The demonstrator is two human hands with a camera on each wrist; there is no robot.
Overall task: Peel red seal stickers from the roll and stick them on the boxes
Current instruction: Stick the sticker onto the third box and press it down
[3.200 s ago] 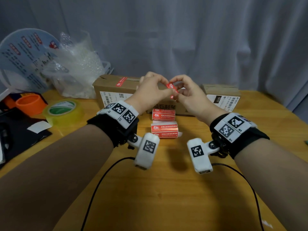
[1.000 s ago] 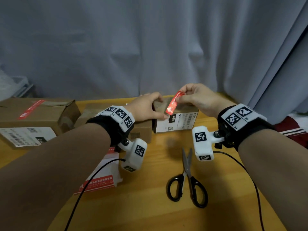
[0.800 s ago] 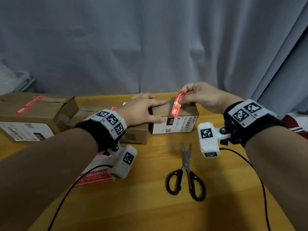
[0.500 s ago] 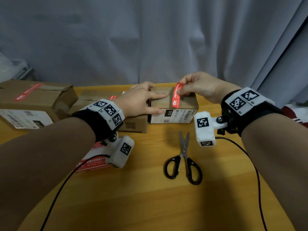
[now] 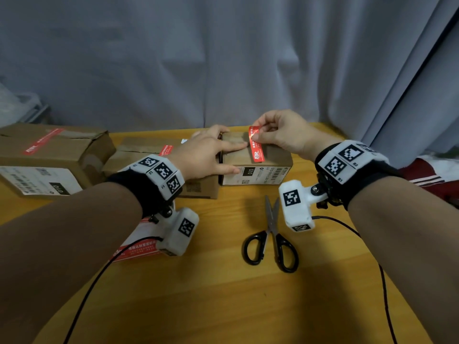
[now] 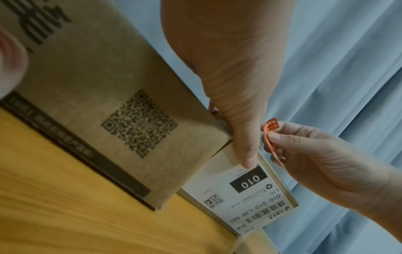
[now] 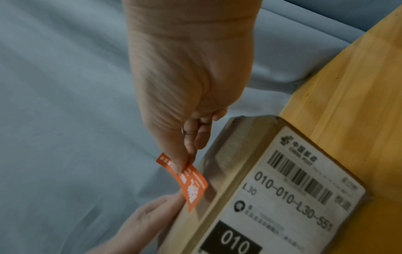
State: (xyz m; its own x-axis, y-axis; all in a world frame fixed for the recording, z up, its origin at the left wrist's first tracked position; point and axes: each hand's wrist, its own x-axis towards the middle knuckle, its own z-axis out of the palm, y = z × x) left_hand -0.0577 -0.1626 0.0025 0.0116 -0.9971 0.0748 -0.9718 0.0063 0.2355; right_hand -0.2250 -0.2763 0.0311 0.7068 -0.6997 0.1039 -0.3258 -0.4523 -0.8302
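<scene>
A small cardboard box [image 5: 275,157] with a white "010" label [image 6: 245,192] stands at the back of the table. My right hand [image 5: 258,137] pinches the upper end of a red seal sticker [image 5: 257,148] between thumb and forefinger. The sticker's [image 7: 189,182] lower end reaches down to the box top [image 7: 219,163] near its front edge, while its upper end stays lifted. My left hand [image 5: 234,157] rests on the box's left end, straight fingers on the top and the thumb [image 6: 241,130] on the labelled front. The red and white sticker roll [image 5: 139,247] lies under my left wrist.
Just left of the small box stands a middle box [image 5: 144,150] with a red sticker [image 5: 166,149]. A larger box [image 5: 64,150] stands at the far left. Black scissors [image 5: 272,239] lie in front of the small box. A grey curtain [image 5: 223,58] hangs close behind the table.
After peeling the sticker over the roll, my right hand carried it right and lowered it to the small box's top. My left hand came to rest on that box.
</scene>
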